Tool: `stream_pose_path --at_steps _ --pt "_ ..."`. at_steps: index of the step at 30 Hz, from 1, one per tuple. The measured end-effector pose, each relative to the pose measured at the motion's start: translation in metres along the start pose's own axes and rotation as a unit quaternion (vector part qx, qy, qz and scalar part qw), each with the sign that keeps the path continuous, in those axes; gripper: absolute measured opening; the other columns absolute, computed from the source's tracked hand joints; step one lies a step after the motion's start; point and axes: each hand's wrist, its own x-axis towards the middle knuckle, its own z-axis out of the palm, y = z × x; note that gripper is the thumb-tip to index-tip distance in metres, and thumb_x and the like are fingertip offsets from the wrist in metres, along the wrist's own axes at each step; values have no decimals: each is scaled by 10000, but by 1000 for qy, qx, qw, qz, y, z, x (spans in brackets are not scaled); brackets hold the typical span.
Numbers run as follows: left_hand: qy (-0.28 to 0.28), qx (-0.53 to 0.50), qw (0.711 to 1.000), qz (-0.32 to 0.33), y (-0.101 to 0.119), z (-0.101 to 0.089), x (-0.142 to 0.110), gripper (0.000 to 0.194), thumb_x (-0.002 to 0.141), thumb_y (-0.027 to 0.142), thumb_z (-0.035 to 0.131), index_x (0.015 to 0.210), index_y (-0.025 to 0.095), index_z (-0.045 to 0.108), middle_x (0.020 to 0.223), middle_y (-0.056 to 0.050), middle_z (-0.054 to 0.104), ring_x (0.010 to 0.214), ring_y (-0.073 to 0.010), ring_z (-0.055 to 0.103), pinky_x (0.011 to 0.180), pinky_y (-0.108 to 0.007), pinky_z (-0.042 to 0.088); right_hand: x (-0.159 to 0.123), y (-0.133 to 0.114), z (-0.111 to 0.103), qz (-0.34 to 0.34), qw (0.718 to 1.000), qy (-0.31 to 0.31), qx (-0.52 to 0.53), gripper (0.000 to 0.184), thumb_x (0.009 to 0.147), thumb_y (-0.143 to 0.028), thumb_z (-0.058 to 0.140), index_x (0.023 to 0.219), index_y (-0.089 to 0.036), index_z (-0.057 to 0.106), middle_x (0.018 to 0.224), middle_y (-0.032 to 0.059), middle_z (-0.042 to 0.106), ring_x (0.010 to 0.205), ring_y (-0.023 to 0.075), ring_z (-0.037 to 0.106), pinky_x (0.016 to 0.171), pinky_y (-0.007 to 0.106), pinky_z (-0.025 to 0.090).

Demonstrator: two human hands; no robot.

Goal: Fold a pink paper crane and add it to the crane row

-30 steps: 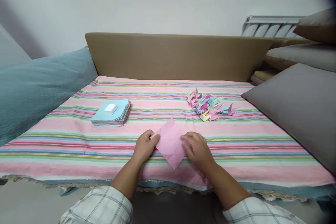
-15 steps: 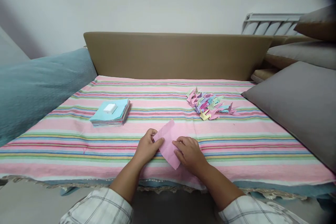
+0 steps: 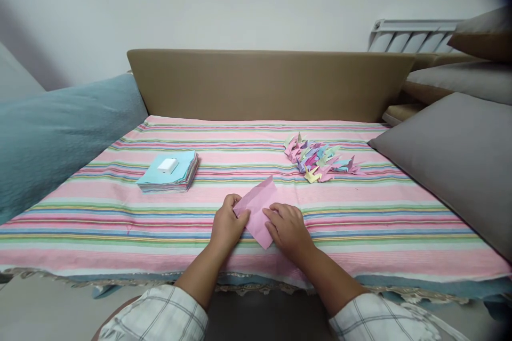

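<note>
A pink sheet of origami paper (image 3: pixel 258 208) with crease lines is held between my two hands, just above the striped cloth. My left hand (image 3: pixel 230 224) pinches its left corner, thumb on top and fingers behind. At the right edge my right hand (image 3: pixel 288 229) grips the sheet, thumb and forefinger closed on it; its other fingertips are partly hidden. Beyond my right hand lies a heap of folded paper cranes (image 3: pixel 316 160) in several colours. To the left sits a stack of square paper (image 3: pixel 186 168), light blue on top, with a small white block (image 3: pixel 168 165) on it.
The striped cloth (image 3: pixel 100 224) covers the seat, with a brown backrest (image 3: pixel 264 85) behind. A blue cushion (image 3: pixel 68 133) stands at the left; a grey pillow (image 3: pixel 452 154) leans at the right below more stacked cushions (image 3: pixel 472 82).
The pink sheet has turned a little, its upper corner moving up and to the right and its lower corner rising. Both hands keep hold and have shifted slightly.
</note>
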Motion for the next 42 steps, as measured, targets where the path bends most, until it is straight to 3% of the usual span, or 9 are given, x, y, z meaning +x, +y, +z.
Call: stream_pose_path --at_steps 5,12,19,23,28,38,42 --pt "-21 15 1000 -9 0 4 1 267 712 311 573 958 230 511 700 32 601 597 -155 534 561 -237 342 1 0 3 15 1000 -10 9 299 886 -269 469 1165 -225 565 1076 66 573 966 208 479 879 368 314" --pt "-41 -15 999 23 -2 6 -6 255 694 294 603 937 226 572 697 29 608 600 -141 531 566 -231 356 3 3 5 18 1000 -16 18 297 872 -267 486 1154 -223 570 1051 63 578 949 207 480 848 357 318" --pt "-70 7 993 98 -4 6 -16 221 686 226 613 907 217 602 799 -13 646 772 -182 565 731 -288 410 2 2 4 13 1000 -7 26 306 879 -259 475 1173 -228 556 1054 61 575 953 201 483 852 349 320" --pt "-79 71 987 123 -2 5 -21 278 667 181 598 941 218 612 835 -26 655 808 -205 557 805 -344 399 1 2 3 20 1000 -16 9 216 884 -259 454 1020 -202 612 977 65 567 918 205 472 813 338 317" --pt "-94 107 979 149 0 3 -27 293 683 227 608 975 224 626 877 -38 664 861 -232 557 865 -393 375 0 5 3 25 998 -50 -11 178 850 -229 470 922 -180 625 908 76 550 891 220 457 785 336 307" --pt "-154 119 952 235 3 -8 -31 375 650 351 696 997 238 612 1051 -55 658 979 -255 554 918 -428 345 -3 6 4 39 999 -32 -14 185 807 -152 452 835 -156 634 872 87 554 872 218 453 794 335 317" --pt "-149 126 947 254 1 -7 -29 171 770 319 600 913 240 648 1079 -51 662 986 -239 568 914 -422 351 -3 5 3 41 998 -35 -15 187 808 -147 446 822 -154 632 860 91 554 866 220 451 792 335 317"
